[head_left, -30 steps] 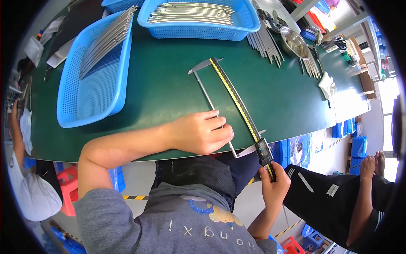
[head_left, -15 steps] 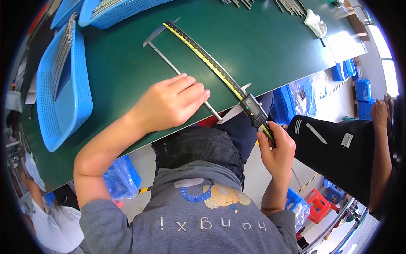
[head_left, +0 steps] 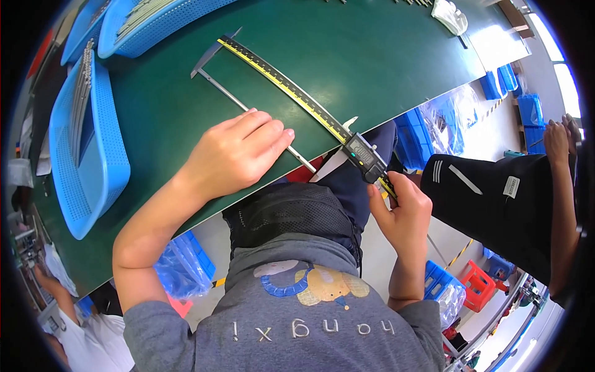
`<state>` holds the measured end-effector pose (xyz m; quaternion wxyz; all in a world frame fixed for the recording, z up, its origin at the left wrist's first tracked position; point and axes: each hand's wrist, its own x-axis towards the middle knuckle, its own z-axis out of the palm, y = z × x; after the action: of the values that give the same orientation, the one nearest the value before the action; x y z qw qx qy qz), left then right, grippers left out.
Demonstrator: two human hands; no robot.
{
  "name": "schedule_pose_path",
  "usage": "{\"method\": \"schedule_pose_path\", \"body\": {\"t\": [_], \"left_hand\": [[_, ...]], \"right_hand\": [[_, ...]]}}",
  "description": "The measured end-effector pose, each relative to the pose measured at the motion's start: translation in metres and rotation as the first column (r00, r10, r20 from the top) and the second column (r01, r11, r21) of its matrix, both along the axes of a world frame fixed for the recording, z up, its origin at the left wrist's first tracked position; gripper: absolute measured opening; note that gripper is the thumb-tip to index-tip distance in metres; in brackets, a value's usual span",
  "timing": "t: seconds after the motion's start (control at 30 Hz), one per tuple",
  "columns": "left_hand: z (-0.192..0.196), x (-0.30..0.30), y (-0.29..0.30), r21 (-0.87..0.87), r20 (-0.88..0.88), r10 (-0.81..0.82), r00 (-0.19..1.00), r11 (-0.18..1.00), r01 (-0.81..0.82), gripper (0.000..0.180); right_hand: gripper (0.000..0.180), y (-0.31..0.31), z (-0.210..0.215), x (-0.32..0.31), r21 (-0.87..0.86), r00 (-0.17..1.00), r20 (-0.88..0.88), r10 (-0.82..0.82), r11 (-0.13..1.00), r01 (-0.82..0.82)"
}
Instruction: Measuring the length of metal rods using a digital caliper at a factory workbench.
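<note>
My left hand [head_left: 238, 152] is closed around a thin metal rod [head_left: 226, 92], which slants across the near edge of the green table. In my right hand [head_left: 404, 208] is the lower end of a long digital caliper [head_left: 282, 90] with a yellow-marked scale, thumb at its slider. The caliper lies along the rod's far side, its display [head_left: 364, 155] beyond the table edge. Its fixed jaw [head_left: 207, 57] meets the rod's far end. The sliding jaw [head_left: 328, 166] is at the near end; whether it touches, I cannot tell.
Blue perforated baskets [head_left: 127, 158] with metal rods stand on the left of the green table [head_left: 167, 111]. A white glove [head_left: 449, 17] lies at the far right. Another person in dark trousers [head_left: 489, 211] is at the right. Blue crates [head_left: 414, 141] stand beyond the table edge.
The view has turned slightly, so table, rod and caliper appear shifted, mostly leftward. Both hands keep their grips, and the caliper remains spread along the rod.
</note>
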<state>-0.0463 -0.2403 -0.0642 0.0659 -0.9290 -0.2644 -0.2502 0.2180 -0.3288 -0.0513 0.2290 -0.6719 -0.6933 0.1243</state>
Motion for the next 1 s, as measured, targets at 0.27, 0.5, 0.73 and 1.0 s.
{"method": "schedule_pose_path", "body": {"t": [0.27,0.5,0.73,1.0], "left_hand": [[0.004,-0.002,0.000,-0.007,0.005,0.008,1.000,1.000,-0.008,0.028],[0.007,-0.002,-0.001,-0.005,-0.015,0.001,1.000,1.000,-0.001,0.024],[0.011,-0.002,-0.001,-0.017,-0.036,-0.001,0.999,1.000,0.000,0.026],[0.012,-0.002,0.003,-0.016,-0.046,-0.008,0.999,1.000,0.007,0.027]], "right_hand": [[0.030,-0.001,0.000,0.004,0.016,0.998,-0.040,0.058,0.998,-0.057],[0.030,0.002,0.002,-0.001,0.023,1.000,0.013,0.027,0.999,-0.027],[0.033,0.000,0.001,-0.001,0.007,0.999,0.033,0.023,1.000,-0.023],[0.033,0.001,0.000,-0.002,0.000,1.000,0.014,0.015,1.000,-0.015]]}}
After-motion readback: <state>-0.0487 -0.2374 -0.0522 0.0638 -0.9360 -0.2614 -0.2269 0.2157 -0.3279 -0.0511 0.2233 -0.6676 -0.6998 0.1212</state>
